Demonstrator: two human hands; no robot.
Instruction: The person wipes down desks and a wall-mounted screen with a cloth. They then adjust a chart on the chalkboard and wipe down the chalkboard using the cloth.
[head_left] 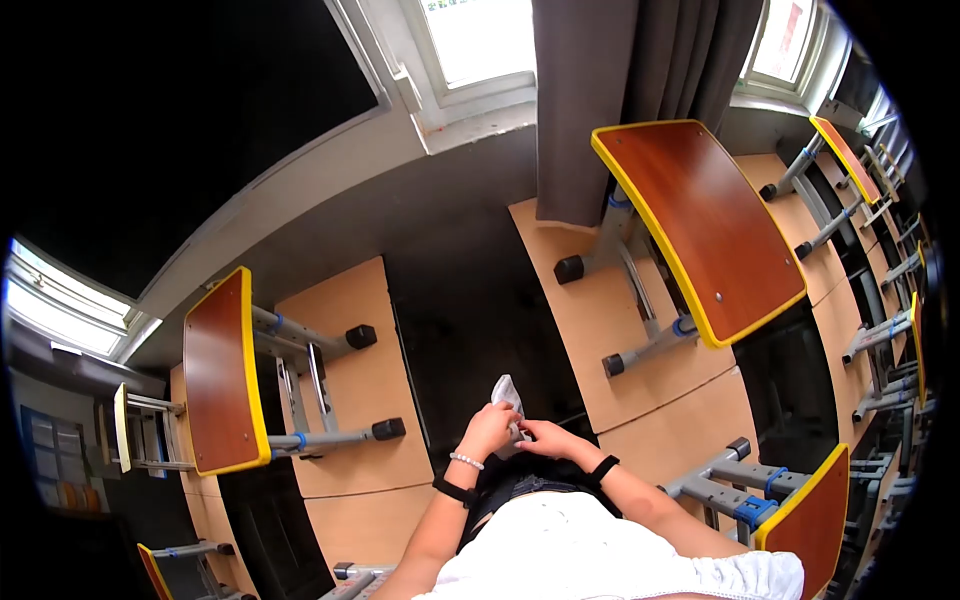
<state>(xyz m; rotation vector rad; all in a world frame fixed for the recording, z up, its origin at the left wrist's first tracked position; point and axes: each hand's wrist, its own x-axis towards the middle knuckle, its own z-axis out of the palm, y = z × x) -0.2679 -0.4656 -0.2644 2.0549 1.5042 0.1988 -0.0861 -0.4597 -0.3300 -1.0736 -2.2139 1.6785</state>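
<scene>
In front of my waist, a small whitish-grey cloth (506,389) is held between my two hands. It looks soft and crumpled; its upper end sticks up past my fingers, and part of it shows below them. My left hand (488,430) is closed on its left side, with a beaded bracelet and a black band on that wrist. My right hand (550,439) pinches it from the right, fingertips close to the left hand's; a black band circles that wrist too. My fingers hide the middle of the cloth.
A brown seat with yellow edging (705,225) stands front right on grey legs, another seat (218,375) to the left, and a third (815,530) near my right elbow. A grey curtain (590,100) hangs by the windows. Dark strips divide the tan floor panels (365,400).
</scene>
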